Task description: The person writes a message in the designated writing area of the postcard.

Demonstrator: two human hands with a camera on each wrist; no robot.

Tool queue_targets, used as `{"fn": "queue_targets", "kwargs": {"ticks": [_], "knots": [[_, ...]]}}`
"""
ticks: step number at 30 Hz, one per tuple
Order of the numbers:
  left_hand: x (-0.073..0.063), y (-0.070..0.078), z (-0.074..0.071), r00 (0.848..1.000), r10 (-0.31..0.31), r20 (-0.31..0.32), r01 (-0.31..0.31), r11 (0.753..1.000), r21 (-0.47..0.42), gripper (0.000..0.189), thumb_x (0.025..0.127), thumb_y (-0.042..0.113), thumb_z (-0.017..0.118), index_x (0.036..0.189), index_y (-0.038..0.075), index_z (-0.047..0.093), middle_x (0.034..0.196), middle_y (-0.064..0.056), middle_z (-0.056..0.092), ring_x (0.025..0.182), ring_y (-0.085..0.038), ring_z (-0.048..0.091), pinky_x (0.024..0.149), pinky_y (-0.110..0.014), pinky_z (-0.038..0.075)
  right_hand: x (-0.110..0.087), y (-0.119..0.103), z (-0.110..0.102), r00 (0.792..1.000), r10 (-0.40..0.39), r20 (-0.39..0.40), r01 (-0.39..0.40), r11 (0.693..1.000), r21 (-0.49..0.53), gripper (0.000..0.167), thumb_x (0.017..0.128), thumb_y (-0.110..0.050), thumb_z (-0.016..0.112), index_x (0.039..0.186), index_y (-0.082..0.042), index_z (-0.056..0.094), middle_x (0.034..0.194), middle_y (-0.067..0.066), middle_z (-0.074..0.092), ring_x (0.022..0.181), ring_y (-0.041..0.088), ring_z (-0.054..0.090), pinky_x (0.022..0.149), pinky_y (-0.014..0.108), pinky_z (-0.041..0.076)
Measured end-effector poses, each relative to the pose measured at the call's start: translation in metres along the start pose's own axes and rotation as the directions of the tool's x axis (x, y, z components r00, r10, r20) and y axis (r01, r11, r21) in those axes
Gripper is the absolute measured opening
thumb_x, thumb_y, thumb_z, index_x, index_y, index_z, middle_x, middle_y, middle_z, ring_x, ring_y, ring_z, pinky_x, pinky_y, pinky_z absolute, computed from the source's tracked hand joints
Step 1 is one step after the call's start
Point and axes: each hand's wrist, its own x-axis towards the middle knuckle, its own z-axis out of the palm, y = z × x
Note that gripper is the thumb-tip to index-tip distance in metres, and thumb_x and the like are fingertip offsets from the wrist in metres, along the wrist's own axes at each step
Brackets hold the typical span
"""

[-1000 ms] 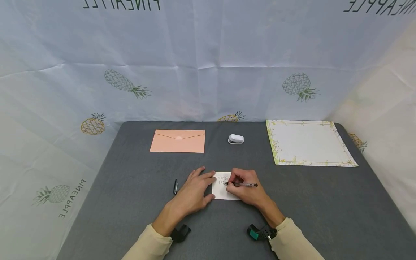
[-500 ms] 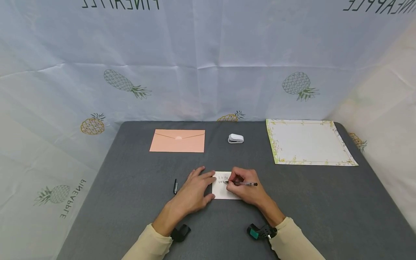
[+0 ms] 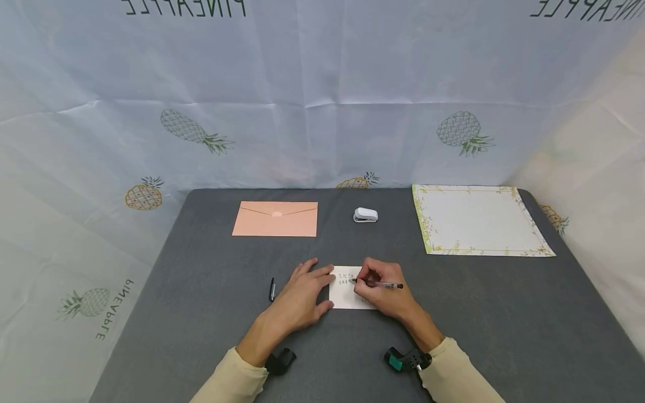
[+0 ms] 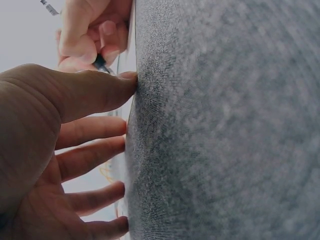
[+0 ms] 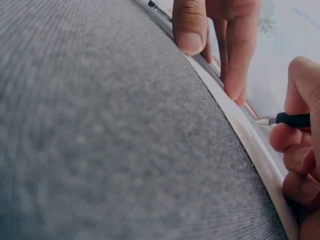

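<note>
A small white card (image 3: 341, 298) with rows of handwriting lies on the dark grey table in the head view. My left hand (image 3: 300, 295) rests flat with spread fingers, its thumb and fingertips at the card's left edge. In my right hand (image 3: 385, 288) a pen (image 3: 385, 284) is pinched, its tip over the writing near the card's upper middle. The right wrist view shows the pen's metal tip (image 5: 262, 121) right at the card's surface. Part of the card is hidden under the right hand. A black pen cap (image 3: 272, 290) lies just left of the left hand.
A peach envelope (image 3: 275, 224) lies at the back left of the table (image 3: 201, 313). Right of it sits a small white stapler (image 3: 365, 215). A large white sheet with a floral border (image 3: 478, 224) lies at the back right. A pineapple-print curtain (image 3: 322, 140) hangs behind the table.
My right hand and the pen have shifted slightly to the right along the card, uncovering a bit more of the writing. The left hand stays in place.
</note>
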Motion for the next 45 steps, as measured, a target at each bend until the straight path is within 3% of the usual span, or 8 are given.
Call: {"fn": "queue_targets", "kwargs": {"ticks": [12, 45], "knots": [[0.0002, 0.0004, -0.0011, 1.000, -0.004, 0.009, 0.004, 1.000, 0.003, 0.054, 0.093, 0.024, 0.090, 0.141, 0.006, 0.074, 0.159, -0.010, 0.063, 0.157, -0.045, 0.046, 0.126, -0.071, 0.035, 0.0001, 0.0002, -0.0004, 1.000, -0.007, 0.013, 0.007, 1.000, -0.029, 0.032, 0.077, 0.002, 0.073, 0.074, -0.027, 0.061, 0.065, -0.015, 0.053, 0.057, 0.000, 0.044, 0.053, 0.019, 0.032], [-0.0008, 0.0008, -0.0009, 1.000, 0.002, -0.004, -0.002, 1.000, 0.013, 0.054, 0.093, 0.025, 0.090, 0.141, 0.006, 0.074, 0.158, -0.010, 0.064, 0.156, -0.045, 0.046, 0.125, -0.072, 0.036, 0.0009, 0.0002, -0.0020, 1.000, -0.006, 0.031, 0.007, 1.000, -0.020, 0.031, 0.077, 0.002, 0.073, 0.074, -0.027, 0.063, 0.064, -0.015, 0.052, 0.056, -0.001, 0.041, 0.052, 0.018, 0.030]]}}
